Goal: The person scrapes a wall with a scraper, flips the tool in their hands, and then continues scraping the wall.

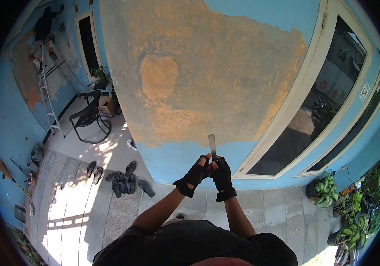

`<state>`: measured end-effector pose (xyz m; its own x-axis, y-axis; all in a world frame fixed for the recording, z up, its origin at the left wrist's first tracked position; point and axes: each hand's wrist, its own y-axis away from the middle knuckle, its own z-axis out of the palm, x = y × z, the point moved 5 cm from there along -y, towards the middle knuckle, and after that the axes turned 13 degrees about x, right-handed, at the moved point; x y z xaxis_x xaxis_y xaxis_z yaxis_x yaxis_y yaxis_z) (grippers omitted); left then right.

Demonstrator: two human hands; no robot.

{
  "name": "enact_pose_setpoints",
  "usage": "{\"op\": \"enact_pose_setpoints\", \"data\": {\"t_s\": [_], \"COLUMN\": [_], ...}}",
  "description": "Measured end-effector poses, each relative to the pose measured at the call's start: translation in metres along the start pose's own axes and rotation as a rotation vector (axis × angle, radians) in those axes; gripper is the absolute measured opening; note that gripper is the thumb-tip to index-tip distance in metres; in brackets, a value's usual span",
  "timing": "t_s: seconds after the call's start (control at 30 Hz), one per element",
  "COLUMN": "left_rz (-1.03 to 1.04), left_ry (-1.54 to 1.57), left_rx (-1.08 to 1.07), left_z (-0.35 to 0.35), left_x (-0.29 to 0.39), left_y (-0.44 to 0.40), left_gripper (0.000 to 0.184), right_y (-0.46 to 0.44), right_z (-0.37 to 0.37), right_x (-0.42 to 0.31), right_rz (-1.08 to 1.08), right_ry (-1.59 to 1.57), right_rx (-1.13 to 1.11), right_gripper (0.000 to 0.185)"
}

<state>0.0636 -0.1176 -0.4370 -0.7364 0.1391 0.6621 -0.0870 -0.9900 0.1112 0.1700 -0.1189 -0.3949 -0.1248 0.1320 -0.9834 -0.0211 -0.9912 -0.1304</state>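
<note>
The left hand and right hand, both gloved, are close together before the partly bared wall. The right is closed on the scraper, which points upward between them; the left's grip cannot be told. At far left, 1 person is up a ladder.

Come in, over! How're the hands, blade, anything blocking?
Left hand beside right hand, which grips metal blade. Blade up before patchy wall, contact unclear. Nothing visible blocking it.

Loc: home ext. — no. plate | sandals | potted plants
</note>
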Motion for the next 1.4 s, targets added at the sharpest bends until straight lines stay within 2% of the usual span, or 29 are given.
{"op": "enact_pose_setpoints", "data": {"t_s": [0.07,0.1,0.13,0.17,0.2,0.23,0.3,0.37,0.4,0.53,0.6,0.67,0.87,0.93,1.0,1.03,1.2,1.4], "left_rz": [0.035,0.044,0.040,0.062,0.082,0.154,0.130,0.119,0.115,0.339,0.389,0.441,0.586,0.620,0.699,0.700,0.680,0.628], "left_ry": [-0.145,-0.107,-0.104,-0.163,-0.224,-0.130,-0.248,-0.376,-0.376,-0.410,-0.398,-0.345,-0.556,-0.578,-0.620,-0.640,-0.668,-0.690], "left_rx": [-0.333,-0.416,-0.424,-0.307,-0.187,-0.018,-0.080,-0.128,-0.125,-0.172,-0.181,-0.223,-0.219,-0.197,-0.131,-0.246,-0.187,-0.118], "left_z": [-0.012,-0.004,0.009,0.019,0.021,0.026,0.027,0.048,0.058,0.097,0.123,0.156,0.241,0.255,0.262,0.267,0.263,0.268], "left_x": [0.005,0.016,0.030,0.046,0.056,0.056,0.081,0.109,0.122,0.193,0.236,0.284,0.390,0.400,0.412,0.409,0.419,0.423], "left_y": [-0.023,-0.023,-0.021,-0.020,-0.025,-0.039,-0.048,-0.043,-0.042,-0.064,-0.083,-0.096,-0.126,-0.130,-0.128,-0.088,-0.093,-0.108], "left_gripper": [0.066,0.060,0.060,0.060,0.059,0.055,0.054,0.050,0.050,0.050,0.049,0.048,0.045,0.044,0.044,0.044,0.043,0.043], "right_y": [-0.002,-0.003,-0.004,-0.006,-0.007,-0.005,-0.008,-0.012,-0.020,-0.065,-0.088,-0.121,-0.200,-0.207,-0.210,-0.214,-0.213,-0.209], "right_z": [0.011,0.014,0.023,0.032,0.037,0.045,0.057,0.072,0.075,0.104,0.126,0.145,0.184,0.190,0.194,0.197,0.199,0.201], "right_x": [-0.009,-0.013,-0.016,-0.021,-0.026,-0.030,-0.035,-0.042,-0.049,-0.102,-0.151,-0.189,-0.287,-0.303,-0.314,-0.317,-0.321,-0.339], "right_rz": [0.066,0.065,0.143,0.219,0.216,0.292,0.366,0.513,0.517,0.572,0.458,0.400,0.247,0.281,0.201,0.185,0.133,0.199], "right_ry": [-0.107,-0.105,-0.285,-0.466,-0.465,-0.546,-0.623,-0.972,-0.974,-1.124,-1.104,-1.072,-1.160,-1.200,-1.179,-1.186,-1.197,-1.268], "right_rx": [-0.098,-0.090,-0.170,-0.253,-0.247,-0.306,-0.358,-0.422,-0.420,-0.686,-0.800,-0.820,-0.986,-1.045,-1.077,-1.070,-1.018,-1.058], "right_gripper": [0.025,0.025,0.022,0.020,0.020,0.019,0.018,0.018,0.018,0.013,0.013,0.013,0.017,0.018,0.025,0.026,0.029,0.022]}}
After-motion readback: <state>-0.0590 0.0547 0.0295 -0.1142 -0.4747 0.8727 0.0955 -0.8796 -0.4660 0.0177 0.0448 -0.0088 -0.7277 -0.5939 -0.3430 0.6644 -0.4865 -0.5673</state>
